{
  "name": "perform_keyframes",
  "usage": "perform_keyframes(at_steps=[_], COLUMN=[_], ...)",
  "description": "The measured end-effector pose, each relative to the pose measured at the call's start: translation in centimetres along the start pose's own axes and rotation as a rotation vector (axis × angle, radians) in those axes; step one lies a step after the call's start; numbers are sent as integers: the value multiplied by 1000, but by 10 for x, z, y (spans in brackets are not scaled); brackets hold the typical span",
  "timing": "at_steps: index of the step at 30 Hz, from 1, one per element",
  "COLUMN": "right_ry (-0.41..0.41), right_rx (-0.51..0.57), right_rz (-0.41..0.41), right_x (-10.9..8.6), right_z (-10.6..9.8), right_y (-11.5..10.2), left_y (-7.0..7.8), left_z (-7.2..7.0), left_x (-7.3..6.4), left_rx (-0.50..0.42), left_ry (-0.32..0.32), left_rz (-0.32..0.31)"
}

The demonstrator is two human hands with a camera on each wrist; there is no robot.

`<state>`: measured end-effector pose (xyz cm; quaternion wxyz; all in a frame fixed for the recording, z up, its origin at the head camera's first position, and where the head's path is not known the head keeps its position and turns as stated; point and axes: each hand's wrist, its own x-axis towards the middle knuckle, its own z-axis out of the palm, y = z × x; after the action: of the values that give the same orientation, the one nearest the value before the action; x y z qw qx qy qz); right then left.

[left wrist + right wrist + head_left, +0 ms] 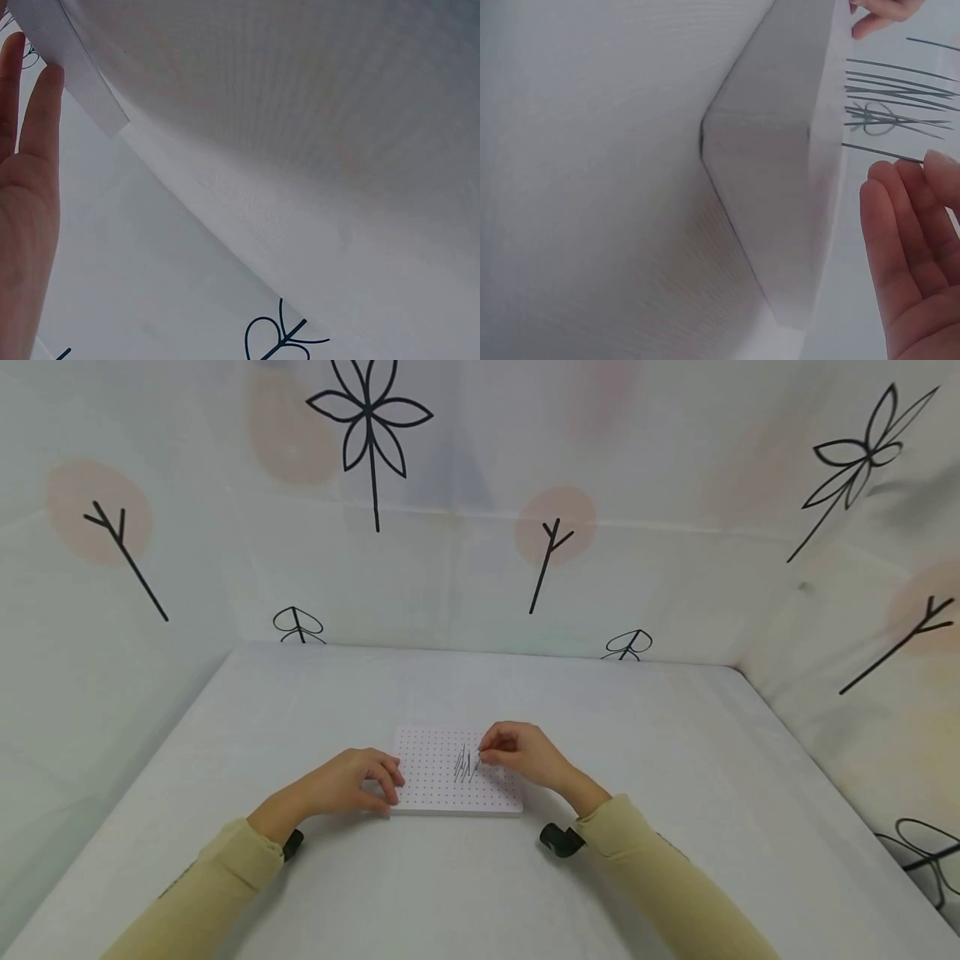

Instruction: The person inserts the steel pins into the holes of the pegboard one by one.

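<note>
A white square board (423, 772) dotted with rows of small holes lies flat on the table. Several thin dark pins (896, 77) stand up from its face, some leaning, in a cluster right of the middle. My right hand (528, 756) pinches the upper end of one thin pin (877, 151) between thumb and fingers; this pin's lower end meets the board, at the near side of the cluster. At the board's left edge rests my left hand (348, 785), its fingertips on the edge and fingers loosely bent. In the left wrist view two extended fingers (41, 112) touch the board's side.
A white cloth covers the table (450, 885). Pale fabric walls (450, 568) with drawn plants rise at the back and both sides. A dark wrist device (561, 841) sits under the right sleeve's cuff, and another dark device (293, 844) under the left.
</note>
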<state>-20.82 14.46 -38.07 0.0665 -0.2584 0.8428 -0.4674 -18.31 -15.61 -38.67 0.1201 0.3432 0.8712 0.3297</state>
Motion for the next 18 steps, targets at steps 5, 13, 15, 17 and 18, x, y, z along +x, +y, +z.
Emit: perform_keyframes(at_steps=[5, 13, 15, 17, 18], right_ry=[-22, -49, -52, -55, -58], right_rx=[-21, -75, -94, -106, -107], right_rz=[-5, -1, 3, 3, 3], right_x=[0, 0, 0, 0, 0], right_z=[2, 3, 3, 3, 3], right_y=[1, 1, 2, 2, 3], left_y=[1, 0, 0, 0, 0], left_z=[0, -1, -1, -1, 0], left_x=[0, 0, 0, 0, 0], left_rx=[-3, 2, 2, 2, 3], left_ry=[0, -3, -2, -1, -1], left_rz=[-5, 3, 7, 12, 12])
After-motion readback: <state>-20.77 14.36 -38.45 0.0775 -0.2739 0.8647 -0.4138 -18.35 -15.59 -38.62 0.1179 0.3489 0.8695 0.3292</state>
